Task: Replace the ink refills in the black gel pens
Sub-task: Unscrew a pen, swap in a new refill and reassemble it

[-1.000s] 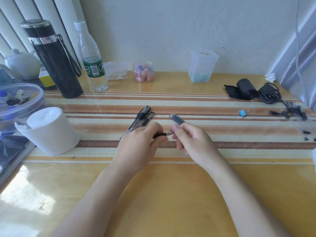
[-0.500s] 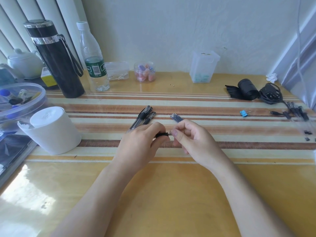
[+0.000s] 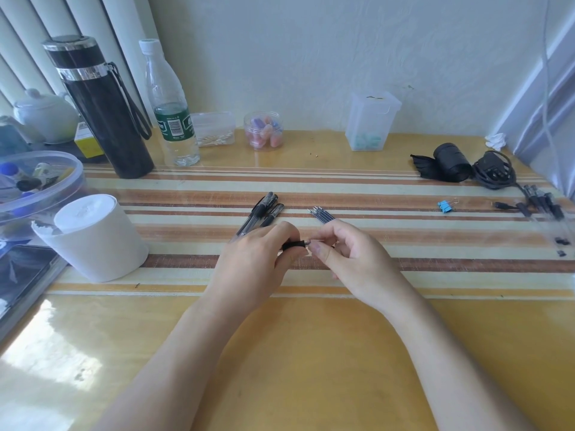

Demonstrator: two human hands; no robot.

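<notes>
Two bare hands meet above a striped mat (image 3: 404, 188) on a glossy yellow surface (image 3: 311, 353), seen from the head camera. The left hand (image 3: 255, 262) is curled round a black gel pen (image 3: 294, 245), held level just above the mat. Only the pen's dark rubber grip and silvery nose show past the knuckles. The right hand (image 3: 351, 259) has thumb and forefinger closed in a pinch on the pen's tip end, its other fingers loosely bent, and it nearly touches the left hand's fingertips. The pinched part is too small to tell whether it is the nose cone or the refill's point.

Just beyond the left hand, a small bunch of capped black pens (image 3: 264, 209) lies slanted on the mat, its near ends hidden behind the knuckles. Just beyond the right hand lies a bundle of spare refills (image 3: 322, 214), tips pointing away from the person.

Well out to the left of the left hand stands a white tub (image 3: 93, 241). Farther back on that side are a tall black flask (image 3: 102, 110) and a clear water bottle (image 3: 171, 113). Against the wall beyond both hands sit a small jar of pink and purple pieces (image 3: 264, 130) and a frosted plastic box (image 3: 370, 122). Well to the right of the right hand lies a blue binder clip (image 3: 445, 206), with more dark pens (image 3: 541, 202) near the surface's edge and a black roll (image 3: 451, 161) behind them.
</notes>
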